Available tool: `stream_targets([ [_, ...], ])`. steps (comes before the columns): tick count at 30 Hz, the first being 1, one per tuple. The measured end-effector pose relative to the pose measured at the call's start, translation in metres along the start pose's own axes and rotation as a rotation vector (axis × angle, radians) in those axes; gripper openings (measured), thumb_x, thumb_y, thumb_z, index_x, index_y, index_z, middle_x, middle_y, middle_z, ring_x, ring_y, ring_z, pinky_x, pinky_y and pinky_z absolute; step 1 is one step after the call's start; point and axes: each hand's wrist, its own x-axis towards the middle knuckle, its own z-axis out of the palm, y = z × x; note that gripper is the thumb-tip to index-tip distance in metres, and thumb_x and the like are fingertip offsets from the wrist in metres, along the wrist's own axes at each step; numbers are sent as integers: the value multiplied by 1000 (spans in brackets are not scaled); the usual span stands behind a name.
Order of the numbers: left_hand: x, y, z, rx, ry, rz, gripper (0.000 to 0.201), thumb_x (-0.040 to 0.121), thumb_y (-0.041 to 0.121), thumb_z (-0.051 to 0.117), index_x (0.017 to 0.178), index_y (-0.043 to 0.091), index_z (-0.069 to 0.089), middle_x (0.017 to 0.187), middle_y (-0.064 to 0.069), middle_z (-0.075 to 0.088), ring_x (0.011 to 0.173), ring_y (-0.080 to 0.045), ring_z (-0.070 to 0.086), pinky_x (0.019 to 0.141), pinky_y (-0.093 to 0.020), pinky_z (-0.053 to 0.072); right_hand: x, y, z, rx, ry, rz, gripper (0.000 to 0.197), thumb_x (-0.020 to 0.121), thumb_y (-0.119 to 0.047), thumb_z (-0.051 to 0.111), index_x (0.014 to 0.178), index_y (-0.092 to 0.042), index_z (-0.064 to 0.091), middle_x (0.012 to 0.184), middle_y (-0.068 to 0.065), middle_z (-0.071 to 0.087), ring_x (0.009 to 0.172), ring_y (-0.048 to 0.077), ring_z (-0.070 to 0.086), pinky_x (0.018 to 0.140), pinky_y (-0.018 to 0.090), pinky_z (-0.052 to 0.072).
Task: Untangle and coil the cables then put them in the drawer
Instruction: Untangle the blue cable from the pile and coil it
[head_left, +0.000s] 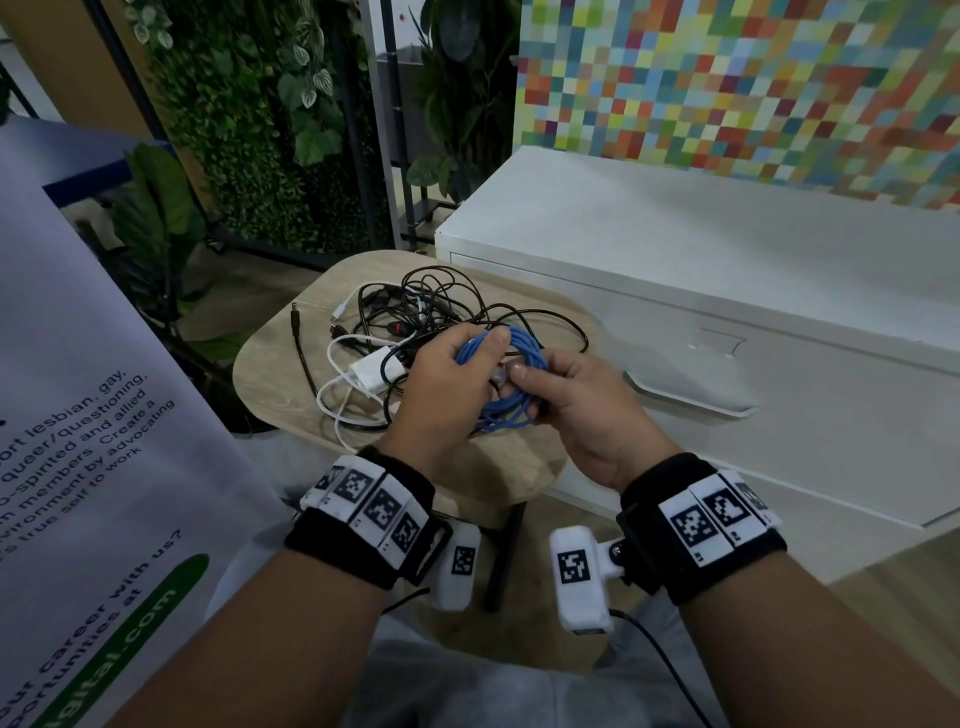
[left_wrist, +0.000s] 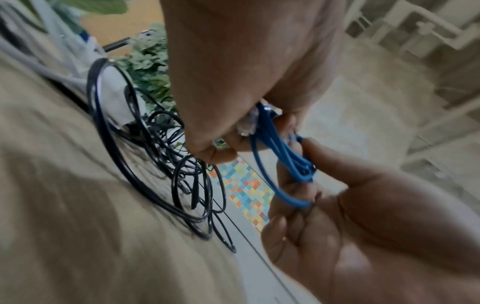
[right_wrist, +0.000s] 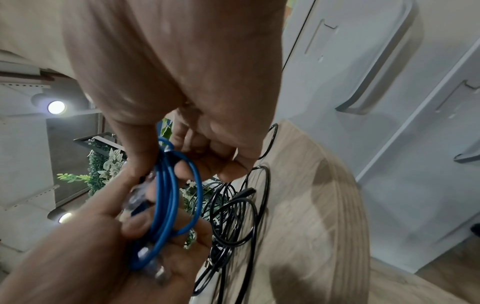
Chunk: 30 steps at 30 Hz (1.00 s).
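L hand (head_left: 441, 387) fingers (head_left: 496, 340) curl over the top of the blue cable (head_left: 519, 353), thumb and fingers gripping the coil's 9 o'clock side. R hand (head_left: 582, 410) fingers (head_left: 519, 375) pinch the same coil at its 4 o'clock side, near a clear plug end; exact pinch on the plug vs. cord can't be told. In the left wrist view the blue loops (left_wrist: 280, 148) run between both hands; in the right wrist view the coil (right_wrist: 168, 195) sits bunched in several turns across the palms, w/ a clear plug against the lower palm.

Blue cable is held up, just above the worktop (head_left: 280, 364), over its 3 o'clock half. Under and behind the hands, toward 12 o'clock, lies the tangle of black cables (head_left: 441, 301), loose and uncoiled. At 9 o'clock of the coil, a white charger (head_left: 376, 371) w/ white cable (head_left: 337, 410) looped round it, mixed w/ black cords. One black lead w/ a barrel plug (head_left: 295, 314) sticks out at the worktop's 10 o'clock edge.

At 3 o'clock of the worktop stands a white cabinet (head_left: 675, 249); its drawer (head_left: 810, 415) front is closed, handle (head_left: 691, 397) near the R hand. Printed banner (head_left: 78, 415) at 8 o'clock, plants (head_left: 249, 130) at 11 o'clock.
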Motion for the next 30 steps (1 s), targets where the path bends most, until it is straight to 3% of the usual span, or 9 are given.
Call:
stream_targets([
  [2,3,1,-4,-204,-91,-152,28,102,27,65,78,14,65,67,-5,51,57,-19,48,54,-30,40,-1,-1,0,28,-61,43,34,89,-24,73,107,5,71,101,27,74,82,31,58,81,43,42],
  [4,5,3,-6,-298,-132,-225,29,97,31,69,73,15,64,64,-4,41,57,-19,38,57,-34,31,-2,-4,2,18,-109,65,29,91,-25,71,105,-1,76,105,26,75,95,35,60,82,43,41],
  [8,0,13,6,-240,-71,-192,29,103,25,64,77,12,61,55,3,46,47,-12,43,47,-25,40,-3,-7,7,-112,-148,64,9,81,-23,75,78,-15,76,88,14,75,93,33,66,89,54,49],
  [10,-1,13,11,-215,-21,-150,27,103,25,63,79,14,64,55,3,47,46,-10,45,47,-25,42,-1,-7,6,-117,-155,79,15,83,-13,75,71,-19,69,79,9,70,86,27,66,85,50,49],
  [15,7,12,8,-271,41,-130,27,101,32,66,76,23,68,61,-5,39,58,-22,41,54,-32,41,1,0,12,-79,-128,28,18,93,5,66,93,-12,59,94,15,67,78,26,66,72,41,54],
  [20,9,22,3,-291,43,-83,25,106,22,57,86,9,59,53,3,43,47,-10,46,53,-26,49,5,-2,13,-104,-28,-77,20,91,6,69,109,-4,70,99,21,74,79,28,71,71,36,60],
  [25,13,23,1,-330,80,-68,25,107,19,55,85,8,59,53,4,34,47,-8,31,49,-20,33,10,-7,7,-280,39,-210,23,87,2,76,100,-16,74,88,7,77,81,21,73,79,36,62],
  [27,12,25,1,-356,101,-93,26,107,19,55,83,8,59,56,2,32,44,-6,26,44,-18,28,8,-6,8,-300,19,-216,22,85,2,78,102,-12,74,93,11,78,88,27,75,82,38,62],
  [30,8,25,2,-403,98,-138,26,107,17,53,84,8,56,56,2,38,40,-4,33,42,-16,34,6,-4,8,-223,3,-162,22,87,7,75,106,-1,71,88,13,75,80,23,75,72,31,61],
])
